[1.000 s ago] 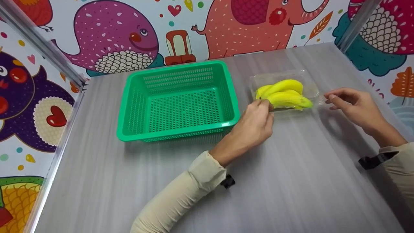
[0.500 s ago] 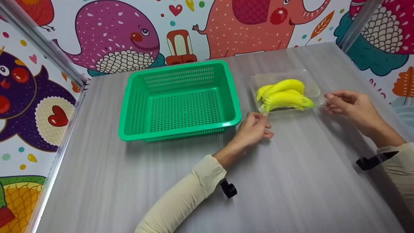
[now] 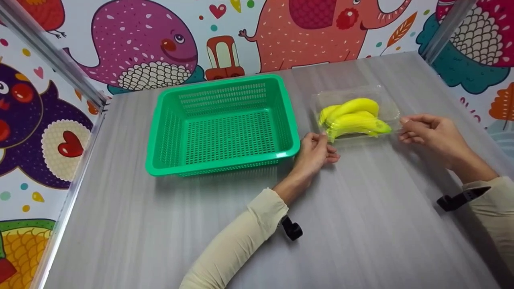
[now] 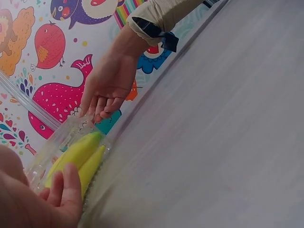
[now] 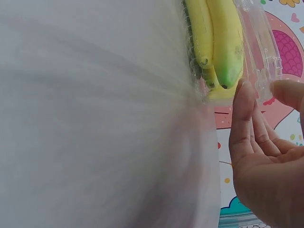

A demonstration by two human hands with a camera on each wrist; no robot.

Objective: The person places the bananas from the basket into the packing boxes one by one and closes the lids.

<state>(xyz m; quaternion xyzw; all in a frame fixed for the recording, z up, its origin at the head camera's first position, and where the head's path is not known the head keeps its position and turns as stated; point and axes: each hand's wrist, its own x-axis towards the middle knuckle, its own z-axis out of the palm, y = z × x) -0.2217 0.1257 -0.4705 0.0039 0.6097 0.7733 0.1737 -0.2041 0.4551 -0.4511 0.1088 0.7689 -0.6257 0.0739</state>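
Observation:
A bunch of yellow bananas (image 3: 353,116), green at one tip, lies in a clear plastic box (image 3: 385,105) on the table's right side. My left hand (image 3: 311,154) is at the box's near left corner, thumb and index finger at its edge. On the opposite side my right hand (image 3: 435,134) pinches the right edge. The right wrist view shows the thumb (image 5: 287,94) and index finger (image 5: 243,102) on either side of the clear plastic. In the left wrist view, the left fingers (image 4: 69,190) overlap the bananas' near end, and part of the box is hidden behind them.
A green plastic basket (image 3: 287,116) with slotted walls stands left of the box, its near right corner close beside my left hand. The grey table (image 3: 353,224) meets walls printed with cartoon animals (image 3: 144,44) at the back and sides.
My left hand has drawn back from the bananas' left end to the box's near left corner, uncovering that end. My right hand has shifted slightly left along the box's right edge.

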